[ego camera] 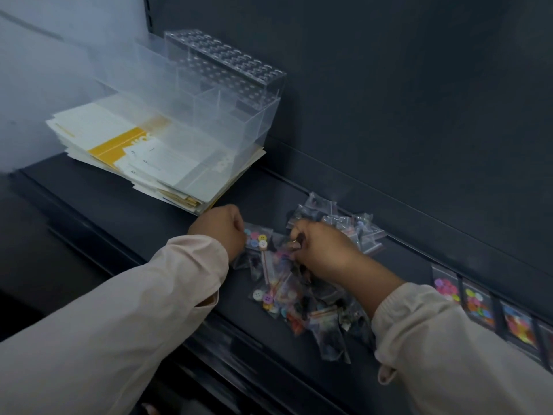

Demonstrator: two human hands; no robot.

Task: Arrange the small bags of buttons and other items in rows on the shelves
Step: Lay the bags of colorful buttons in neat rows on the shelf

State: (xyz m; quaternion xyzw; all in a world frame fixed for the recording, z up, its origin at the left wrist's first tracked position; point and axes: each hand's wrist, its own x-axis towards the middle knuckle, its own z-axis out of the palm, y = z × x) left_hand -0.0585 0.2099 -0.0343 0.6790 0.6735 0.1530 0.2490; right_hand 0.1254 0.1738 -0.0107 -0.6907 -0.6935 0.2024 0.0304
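Observation:
A loose heap of small clear bags (pixel 299 301) holding coloured buttons and dark items lies on the dark shelf (pixel 134 211). My left hand (pixel 220 232) is closed at the heap's left edge, its fingers on a bag of pastel buttons (pixel 257 236). My right hand (pixel 320 250) reaches into the middle of the heap with fingers pinched on a small bag; which one is hidden by the fingers. More clear bags (pixel 344 223) lie behind it against the back panel. At the far right a row of button bags (pixel 478 304) stands lined up along the back.
A stack of white and yellow papers (pixel 143 154) lies on the shelf's left end, with a clear acrylic organiser (pixel 215 94) on top. A dark back panel (pixel 419 115) rises behind. The shelf's front edge (pixel 227 345) runs under my forearms.

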